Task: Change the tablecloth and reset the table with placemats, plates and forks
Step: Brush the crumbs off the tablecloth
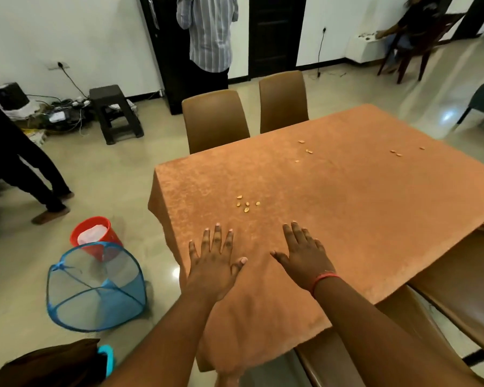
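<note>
Head view: red bucket (95, 236) holding white liner.

I see the table covered by an orange tablecloth (347, 219) that hangs over its near and left edges. Small pale crumbs (246, 204) lie scattered on it: one cluster near the left, others toward the far right.

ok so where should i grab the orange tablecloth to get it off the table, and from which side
Probably the near corner of the orange tablecloth, from the person's own side. There it overhangs the table edge and hangs free in loose folds, so fingers can close on it. The left hand and right hand lie flat on the taut top, which offers nothing to pinch. Lifting here may tip the crumbs toward the middle.
</note>
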`<state>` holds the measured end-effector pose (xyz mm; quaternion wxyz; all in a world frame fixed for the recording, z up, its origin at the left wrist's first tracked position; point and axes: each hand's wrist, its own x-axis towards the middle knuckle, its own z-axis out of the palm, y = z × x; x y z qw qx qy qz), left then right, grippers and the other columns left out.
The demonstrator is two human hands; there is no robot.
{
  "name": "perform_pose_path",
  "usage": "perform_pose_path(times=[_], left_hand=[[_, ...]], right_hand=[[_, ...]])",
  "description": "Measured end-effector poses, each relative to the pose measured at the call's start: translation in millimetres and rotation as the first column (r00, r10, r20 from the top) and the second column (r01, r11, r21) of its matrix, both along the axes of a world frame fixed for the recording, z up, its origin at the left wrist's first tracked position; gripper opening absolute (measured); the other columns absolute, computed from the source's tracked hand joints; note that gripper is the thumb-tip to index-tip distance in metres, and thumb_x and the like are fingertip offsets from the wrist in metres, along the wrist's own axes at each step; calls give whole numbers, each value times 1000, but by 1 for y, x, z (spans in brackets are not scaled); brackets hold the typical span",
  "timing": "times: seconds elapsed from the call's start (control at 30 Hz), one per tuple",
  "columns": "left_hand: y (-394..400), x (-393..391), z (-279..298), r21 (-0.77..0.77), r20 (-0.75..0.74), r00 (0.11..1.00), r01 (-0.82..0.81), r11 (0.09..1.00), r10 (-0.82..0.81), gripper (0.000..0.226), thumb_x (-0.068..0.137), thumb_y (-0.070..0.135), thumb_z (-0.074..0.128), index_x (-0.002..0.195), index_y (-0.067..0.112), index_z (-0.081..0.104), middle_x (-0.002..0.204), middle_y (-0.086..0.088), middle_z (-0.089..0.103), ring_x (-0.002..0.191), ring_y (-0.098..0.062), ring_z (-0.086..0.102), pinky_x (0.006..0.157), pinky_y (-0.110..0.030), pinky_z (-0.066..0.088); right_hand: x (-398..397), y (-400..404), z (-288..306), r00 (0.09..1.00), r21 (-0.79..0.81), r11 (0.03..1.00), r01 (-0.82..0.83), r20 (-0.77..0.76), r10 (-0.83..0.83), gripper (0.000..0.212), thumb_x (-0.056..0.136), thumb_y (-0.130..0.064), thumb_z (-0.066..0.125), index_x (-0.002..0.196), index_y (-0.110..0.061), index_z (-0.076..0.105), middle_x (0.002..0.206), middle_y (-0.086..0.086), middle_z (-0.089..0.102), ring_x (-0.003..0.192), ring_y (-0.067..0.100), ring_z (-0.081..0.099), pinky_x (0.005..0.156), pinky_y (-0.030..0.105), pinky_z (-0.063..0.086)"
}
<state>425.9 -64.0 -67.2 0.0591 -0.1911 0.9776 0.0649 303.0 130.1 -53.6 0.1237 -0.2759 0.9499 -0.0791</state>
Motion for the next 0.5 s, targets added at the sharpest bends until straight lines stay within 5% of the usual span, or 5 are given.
perform_pose_path(times=[0.2,0.5], left_hand=[[-29,-33,-32,26,88,993,-81,996,78,82,83,73,-12,152,32,-24,164,-2,-26,151,-29,-21,119,-58,-11],[-71,-86,-50,-17,139,968,-210,978,210,75,95,69,5,156,30,-16,165,-3,-23,152,-29,-17,119,-58,-9]], right_hand=[[-70,-59,-33,995,29,998,-47,87,44,79,96,-64,32,158,-26,1,166,1,-2,152,27,5,120,49,19],[-146,-148,-67,974,29,985,-169,159,163,76,95,-56,47,155,-21,15,162,7,16,148,31,19,113,50,30]])
